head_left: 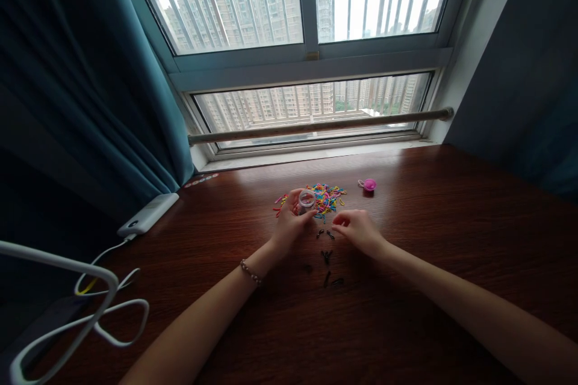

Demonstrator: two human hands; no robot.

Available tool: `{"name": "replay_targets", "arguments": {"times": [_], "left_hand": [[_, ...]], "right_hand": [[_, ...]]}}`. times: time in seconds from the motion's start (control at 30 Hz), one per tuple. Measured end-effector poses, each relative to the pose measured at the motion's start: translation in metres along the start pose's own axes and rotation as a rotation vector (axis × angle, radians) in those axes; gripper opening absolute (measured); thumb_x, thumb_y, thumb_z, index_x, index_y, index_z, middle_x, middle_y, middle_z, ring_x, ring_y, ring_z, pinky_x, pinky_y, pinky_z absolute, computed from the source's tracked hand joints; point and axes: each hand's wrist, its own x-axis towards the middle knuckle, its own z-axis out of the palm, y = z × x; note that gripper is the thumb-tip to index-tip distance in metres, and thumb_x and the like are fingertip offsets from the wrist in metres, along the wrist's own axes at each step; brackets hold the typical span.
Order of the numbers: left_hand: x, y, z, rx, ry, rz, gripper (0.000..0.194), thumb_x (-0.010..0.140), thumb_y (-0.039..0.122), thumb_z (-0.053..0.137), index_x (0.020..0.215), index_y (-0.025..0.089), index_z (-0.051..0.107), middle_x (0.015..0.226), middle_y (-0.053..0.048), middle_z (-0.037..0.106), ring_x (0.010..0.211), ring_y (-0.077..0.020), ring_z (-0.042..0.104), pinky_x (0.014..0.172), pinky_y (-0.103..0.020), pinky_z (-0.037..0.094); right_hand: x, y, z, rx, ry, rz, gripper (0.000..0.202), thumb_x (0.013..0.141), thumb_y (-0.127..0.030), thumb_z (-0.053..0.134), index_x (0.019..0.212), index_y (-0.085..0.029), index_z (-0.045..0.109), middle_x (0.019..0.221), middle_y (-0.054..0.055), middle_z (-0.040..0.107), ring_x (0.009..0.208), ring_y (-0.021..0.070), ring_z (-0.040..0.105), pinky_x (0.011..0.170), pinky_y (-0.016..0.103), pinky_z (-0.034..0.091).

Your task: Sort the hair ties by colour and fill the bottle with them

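My left hand point(291, 219) is wrapped round a small clear jar point(307, 200), its round mouth facing me. Behind and beside the jar lies a loose pile of small multicoloured pieces point(327, 198). My right hand point(356, 230) is over the table just right of several small dark pieces point(326, 257), its thumb and fingers pressed together; whatever is between them, if anything, is too small to make out. A pink round lid-like object point(369, 185) with a loop rests behind my right hand.
The brown wooden table point(419, 210) reaches a window with a metal rail point(316, 127). At the left are a white power strip point(148, 215), looped white cable point(121, 304) and a blue curtain point(149, 102).
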Motion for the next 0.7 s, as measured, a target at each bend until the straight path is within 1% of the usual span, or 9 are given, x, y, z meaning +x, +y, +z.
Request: {"name": "replay_targets", "arguments": {"times": [0.07, 0.13, 0.2, 0.3, 0.4, 0.47, 0.53, 0.6, 0.7], "left_hand": [[0.003, -0.001, -0.003, -0.016, 0.036, -0.010, 0.047, 0.062, 0.017, 0.069, 0.102, 0.020, 0.045, 0.096, -0.003, 0.058, 0.087, -0.0153, 0.057, 0.080, -0.030, 0.045], [0.005, -0.001, -0.005, -0.036, 0.053, -0.014, 0.047, 0.061, 0.017, 0.069, 0.102, 0.021, 0.045, 0.098, -0.003, 0.058, 0.090, -0.0162, 0.057, 0.082, -0.031, 0.045], [0.006, -0.001, -0.006, -0.060, 0.058, -0.011, 0.048, 0.061, 0.017, 0.070, 0.102, 0.021, 0.045, 0.101, -0.004, 0.058, 0.093, -0.0171, 0.057, 0.084, -0.033, 0.044], [0.006, 0.000, -0.006, -0.081, 0.051, -0.009, 0.048, 0.061, 0.017, 0.069, 0.103, 0.021, 0.045, 0.103, -0.005, 0.059, 0.095, -0.0180, 0.057, 0.085, -0.034, 0.044], [0.007, 0.001, -0.006, -0.090, 0.051, -0.005, 0.047, 0.061, 0.017, 0.070, 0.102, 0.020, 0.046, 0.102, -0.005, 0.059, 0.095, -0.0189, 0.057, 0.086, -0.035, 0.044], [0.007, 0.001, -0.006, -0.087, 0.057, 0.003, 0.048, 0.061, 0.018, 0.070, 0.102, 0.020, 0.046, 0.102, -0.006, 0.059, 0.096, -0.0194, 0.057, 0.086, -0.036, 0.043], [0.007, 0.001, -0.006, -0.068, 0.059, 0.010, 0.047, 0.061, 0.018, 0.070, 0.102, 0.020, 0.047, 0.100, -0.005, 0.059, 0.095, -0.0193, 0.057, 0.086, -0.036, 0.043], [0.007, 0.000, -0.007, -0.038, 0.059, 0.018, 0.046, 0.061, 0.017, 0.069, 0.102, 0.020, 0.047, 0.098, -0.005, 0.059, 0.093, -0.0186, 0.057, 0.085, -0.035, 0.044], [0.008, -0.003, -0.010, 0.006, 0.070, 0.038, 0.046, 0.061, 0.016, 0.069, 0.101, 0.020, 0.047, 0.097, -0.004, 0.059, 0.090, -0.0168, 0.057, 0.081, -0.032, 0.045]], "right_hand": [[-0.001, 0.010, 0.010, -0.057, -0.088, 0.041, 0.007, 0.066, -0.023, 0.066, 0.072, -0.019, 0.068, 0.069, 0.001, 0.067, 0.063, 0.0147, 0.058, 0.057, 0.023, 0.041], [-0.001, 0.014, 0.019, -0.080, -0.114, 0.030, 0.008, 0.067, -0.020, 0.064, 0.073, -0.020, 0.068, 0.071, 0.001, 0.067, 0.065, 0.0149, 0.059, 0.059, 0.022, 0.041], [-0.001, 0.013, 0.024, -0.068, -0.120, -0.020, 0.011, 0.068, -0.015, 0.060, 0.074, -0.020, 0.067, 0.070, 0.001, 0.066, 0.064, 0.0140, 0.058, 0.060, 0.022, 0.041], [0.001, 0.011, 0.029, -0.044, -0.078, -0.115, 0.012, 0.070, -0.012, 0.058, 0.076, -0.019, 0.066, 0.070, 0.001, 0.064, 0.065, 0.0139, 0.056, 0.061, 0.023, 0.042], [0.004, 0.011, 0.033, -0.037, -0.044, -0.227, 0.013, 0.074, -0.013, 0.057, 0.083, -0.018, 0.065, 0.078, 0.004, 0.063, 0.076, 0.0160, 0.054, 0.070, 0.026, 0.043], [0.004, 0.012, 0.035, -0.058, -0.065, -0.287, 0.016, 0.077, -0.013, 0.054, 0.088, -0.019, 0.064, 0.084, 0.006, 0.062, 0.084, 0.0174, 0.052, 0.076, 0.029, 0.042], [0.003, 0.011, 0.035, -0.092, -0.108, -0.323, 0.016, 0.080, -0.014, 0.051, 0.088, -0.019, 0.064, 0.086, 0.006, 0.060, 0.086, 0.0181, 0.050, 0.077, 0.030, 0.041], [0.001, 0.008, 0.031, -0.099, -0.174, -0.349, 0.017, 0.083, -0.015, 0.048, 0.085, -0.018, 0.064, 0.082, 0.006, 0.060, 0.083, 0.0174, 0.050, 0.074, 0.029, 0.042], [-0.003, 0.001, 0.021, -0.048, -0.342, -0.406, 0.018, 0.084, -0.017, 0.046, 0.083, -0.018, 0.064, 0.080, 0.004, 0.058, 0.074, 0.0140, 0.052, 0.068, 0.024, 0.042]]}}
